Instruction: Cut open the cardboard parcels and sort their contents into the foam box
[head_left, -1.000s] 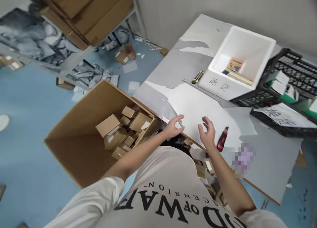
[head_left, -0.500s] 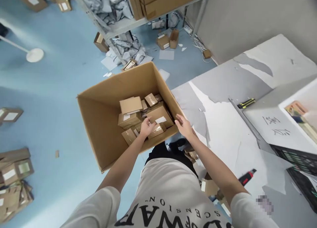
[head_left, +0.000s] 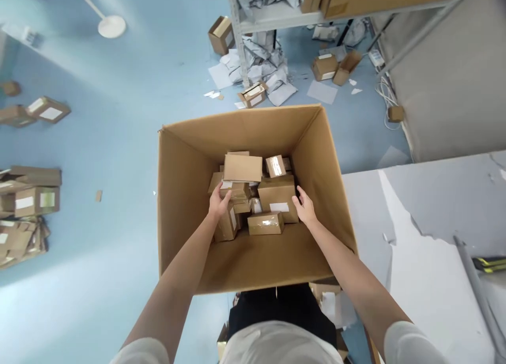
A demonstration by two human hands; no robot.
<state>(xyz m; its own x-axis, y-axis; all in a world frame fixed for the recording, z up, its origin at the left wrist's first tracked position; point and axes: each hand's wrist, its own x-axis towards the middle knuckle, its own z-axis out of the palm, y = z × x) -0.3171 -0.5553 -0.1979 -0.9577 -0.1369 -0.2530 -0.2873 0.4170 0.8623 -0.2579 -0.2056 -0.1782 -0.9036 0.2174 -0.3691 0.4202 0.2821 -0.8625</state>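
A large open cardboard carton (head_left: 190,195) fills the middle of the view, with several small brown boxes inside it. Both of my hands reach down into it. My left hand (head_left: 219,200) is open, its fingers at a labelled box (head_left: 239,191) in the left part of the pile; a plain box (head_left: 243,168) lies on top there. My right hand (head_left: 304,206) is open beside a larger box with a white label (head_left: 279,195); whether it touches cannot be made out. A taped box (head_left: 265,224) lies nearer to me, between the hands.
At the back, a metal shelf (head_left: 272,17) holds grey parcels and cartons, with a heap of grey bags (head_left: 264,63) beneath. The white table (head_left: 427,264) at right bears a yellow-black cutter (head_left: 490,264). Stacked boxes (head_left: 29,200) sit on the floor at left.
My view has turned, so the carton now sits more squarely before me. My right hand has moved from the carton's rim to inside it. My left hand has shifted to the pile's left side.
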